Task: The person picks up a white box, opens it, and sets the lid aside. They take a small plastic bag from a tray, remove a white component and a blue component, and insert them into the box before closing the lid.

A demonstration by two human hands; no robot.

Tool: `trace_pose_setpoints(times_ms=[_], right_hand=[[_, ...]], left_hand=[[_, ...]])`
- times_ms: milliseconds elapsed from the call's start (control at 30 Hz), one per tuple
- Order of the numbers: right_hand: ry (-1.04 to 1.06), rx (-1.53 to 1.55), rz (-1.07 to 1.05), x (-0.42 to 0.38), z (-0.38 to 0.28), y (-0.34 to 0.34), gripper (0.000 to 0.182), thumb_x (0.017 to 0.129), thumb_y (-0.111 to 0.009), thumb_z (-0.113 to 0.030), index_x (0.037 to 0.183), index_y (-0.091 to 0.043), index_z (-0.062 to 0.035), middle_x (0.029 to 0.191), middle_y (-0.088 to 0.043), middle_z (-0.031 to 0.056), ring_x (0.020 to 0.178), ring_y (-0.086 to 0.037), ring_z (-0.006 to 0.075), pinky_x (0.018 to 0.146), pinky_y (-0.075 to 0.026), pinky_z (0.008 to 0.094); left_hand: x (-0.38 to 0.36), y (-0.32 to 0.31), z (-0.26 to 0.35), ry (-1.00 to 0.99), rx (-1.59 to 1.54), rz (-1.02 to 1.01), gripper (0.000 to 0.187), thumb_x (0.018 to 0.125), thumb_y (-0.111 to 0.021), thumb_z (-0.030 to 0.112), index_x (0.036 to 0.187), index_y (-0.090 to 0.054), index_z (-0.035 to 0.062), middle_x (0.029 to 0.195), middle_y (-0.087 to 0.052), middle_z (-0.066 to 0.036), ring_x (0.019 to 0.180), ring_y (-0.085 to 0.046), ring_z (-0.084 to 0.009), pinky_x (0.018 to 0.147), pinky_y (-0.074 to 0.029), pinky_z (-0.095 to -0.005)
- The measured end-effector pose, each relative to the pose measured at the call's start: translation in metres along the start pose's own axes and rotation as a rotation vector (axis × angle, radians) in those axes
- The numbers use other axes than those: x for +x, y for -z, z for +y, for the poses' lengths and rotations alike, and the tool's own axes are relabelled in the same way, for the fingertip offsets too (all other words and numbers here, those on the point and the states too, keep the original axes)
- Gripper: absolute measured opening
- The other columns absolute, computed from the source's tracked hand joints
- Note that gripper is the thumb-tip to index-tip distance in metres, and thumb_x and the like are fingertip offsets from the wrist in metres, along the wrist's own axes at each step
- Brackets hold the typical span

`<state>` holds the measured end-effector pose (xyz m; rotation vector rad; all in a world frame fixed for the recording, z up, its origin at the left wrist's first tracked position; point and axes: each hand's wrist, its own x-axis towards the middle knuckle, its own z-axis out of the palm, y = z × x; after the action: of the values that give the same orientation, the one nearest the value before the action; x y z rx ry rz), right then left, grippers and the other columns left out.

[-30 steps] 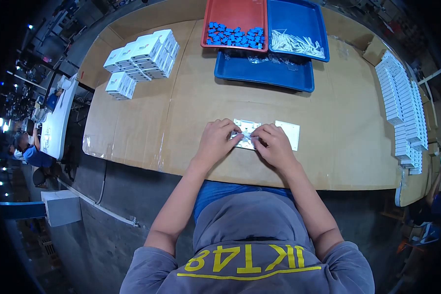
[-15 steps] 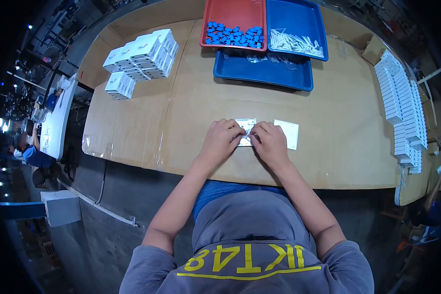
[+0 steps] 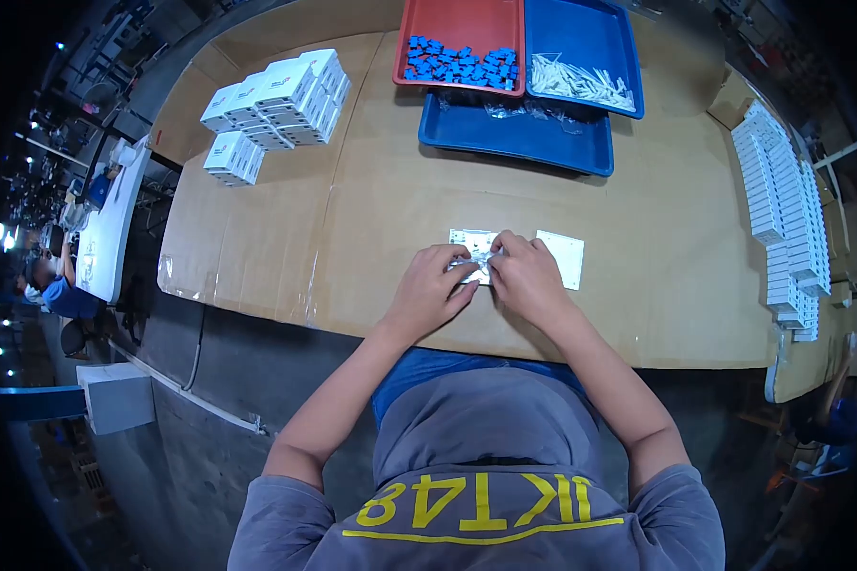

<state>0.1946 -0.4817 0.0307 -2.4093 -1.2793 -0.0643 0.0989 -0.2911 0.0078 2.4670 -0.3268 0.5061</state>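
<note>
A white plastic housing (image 3: 461,236) lies near the table's front edge, with shiny bits inside it. Over its left side is my left hand (image 3: 432,291), its thumb spread away from the curled fingers and the fingertips at the housing. My right hand (image 3: 528,274) works at the right side, fingers and thumb pinched together. Between the hands shows a small shiny piece (image 3: 483,259), too small to name; the right fingertips hide what they grip. A flat white plate (image 3: 564,259) lies just right of the housing.
Beyond the hands stand a red tray (image 3: 457,24) of blue parts, a blue tray (image 3: 581,29) of white slender parts, and a lower blue tray (image 3: 514,152) with clear bags. White boxes (image 3: 276,95) are stacked left, more white pieces (image 3: 776,190) right. Other people sit at the far sides.
My left hand has shifted slightly down and left, its thumb parting from its fingers, so more of the housing shows. My right hand stays pinched at about the same place.
</note>
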Motion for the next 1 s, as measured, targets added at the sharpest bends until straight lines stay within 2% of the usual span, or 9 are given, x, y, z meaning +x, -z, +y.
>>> trace_pose_setpoints(times_ms=[200, 333, 400, 467, 500, 633, 800, 900, 1000], right_hand=[[-0.059, 0.021, -0.07, 0.002, 0.001, 0.001, 0.012, 0.088, -0.068, -0.014, 0.082, -0.074, -0.0054, 0.089, -0.066, 0.01, 0.089, -0.067, 0.0282, 0.079, -0.051, 0.0446], [0.023, 0.058, -0.049, 0.016, 0.012, 0.014, 0.012, 0.089, -0.069, -0.017, 0.088, -0.076, -0.0073, 0.091, -0.068, 0.01, 0.09, -0.068, 0.0292, 0.079, -0.052, 0.0444], [0.042, 0.077, -0.002, 0.034, 0.024, 0.027, 0.013, 0.09, -0.07, -0.018, 0.094, -0.077, -0.0074, 0.094, -0.069, 0.0096, 0.087, -0.068, 0.0305, 0.078, -0.052, 0.0444], [-0.038, 0.084, 0.042, 0.067, 0.051, 0.036, 0.015, 0.091, -0.069, -0.018, 0.095, -0.077, -0.006, 0.097, -0.069, 0.012, 0.093, -0.067, 0.0333, 0.081, -0.053, 0.045], [-0.078, 0.059, 0.098, 0.086, 0.066, 0.04, 0.016, 0.092, -0.069, -0.018, 0.096, -0.076, -0.0058, 0.098, -0.069, 0.0129, 0.095, -0.067, 0.0342, 0.083, -0.053, 0.0451], [-0.146, -0.033, 0.378, 0.168, 0.129, 0.049, 0.019, 0.095, -0.067, -0.019, 0.101, -0.075, -0.0026, 0.104, -0.07, 0.0159, 0.101, -0.066, 0.0369, 0.088, -0.052, 0.0473], [-0.114, -0.267, 0.437, 0.254, 0.182, 0.052, 0.019, 0.091, -0.069, -0.015, 0.104, -0.073, -0.0014, 0.112, -0.066, 0.0138, 0.113, -0.063, 0.0351, 0.097, -0.05, 0.0476], [-0.018, -0.371, 0.341, 0.283, 0.202, 0.055, 0.024, 0.09, -0.07, -0.015, 0.11, -0.073, -0.0026, 0.124, -0.061, 0.015, 0.128, -0.054, 0.0354, 0.108, -0.044, 0.0509], [0.01, -0.472, 0.33, 0.301, 0.213, 0.044, 0.023, 0.089, -0.072, -0.017, 0.108, -0.076, -0.0037, 0.14, -0.056, 0.0184, 0.143, -0.043, 0.0378, 0.118, -0.036, 0.0554]], left_hand=[[-0.007, -0.006, 0.0, -0.003, -0.001, 0.051, 0.03, 0.084, -0.079, 0.017, 0.111, -0.071, 0.005, 0.114, -0.064, -0.011, 0.108, -0.062, -0.0327, 0.094, -0.05, -0.0442], [-0.009, -0.005, 0.001, 0.01, -0.031, 0.052, 0.032, 0.085, -0.078, 0.018, 0.113, -0.07, 0.0053, 0.115, -0.063, -0.011, 0.112, -0.062, -0.0326, 0.096, -0.05, -0.0445], [-0.008, -0.002, 0.002, 0.02, -0.032, 0.049, 0.042, 0.084, -0.08, 0.022, 0.12, -0.067, 0.0065, 0.121, -0.06, -0.014, 0.116, -0.06, -0.0347, 0.099, -0.05, -0.0454], [-0.005, 0.002, 0.007, 0.034, -0.048, 0.096, 0.048, 0.083, -0.081, 0.024, 0.125, -0.066, 0.0075, 0.125, -0.059, -0.016, 0.119, -0.058, -0.0361, 0.101, -0.049, -0.0463], [-0.009, -0.002, 0.001, 0.05, -0.039, 0.079, 0.065, 0.08, -0.084, 0.028, 0.135, -0.059, 0.007, 0.136, -0.054, -0.019, 0.127, -0.054, -0.0398, 0.107, -0.045, -0.0489], [-0.004, 0.004, 0.007, 0.2, 0.012, 0.061, 0.086, 0.076, -0.086, 0.038, 0.146, -0.049, 0.0033, 0.147, -0.046, -0.024, 0.139, -0.045, -0.0433, 0.116, -0.037, -0.0517], [-0.002, 0.007, 0.007, 0.215, 0.01, 0.08, 0.088, 0.077, -0.086, 0.038, 0.148, -0.047, 0.0019, 0.146, -0.048, -0.023, 0.138, -0.045, -0.0427, 0.117, -0.037, -0.052], [-0.003, 0.006, 0.003, 0.22, 0.007, 0.058, 0.087, 0.082, -0.082, 0.041, 0.15, -0.045, 0.0023, 0.146, -0.048, -0.022, 0.14, -0.045, -0.0399, 0.119, -0.034, -0.0528], [-0.002, 0.007, 0.003, 0.203, -0.001, 0.088, 0.085, 0.079, -0.085, 0.037, 0.146, -0.048, 0.0002, 0.143, -0.051, -0.022, 0.137, -0.047, -0.0415, 0.116, -0.037, -0.0524]])
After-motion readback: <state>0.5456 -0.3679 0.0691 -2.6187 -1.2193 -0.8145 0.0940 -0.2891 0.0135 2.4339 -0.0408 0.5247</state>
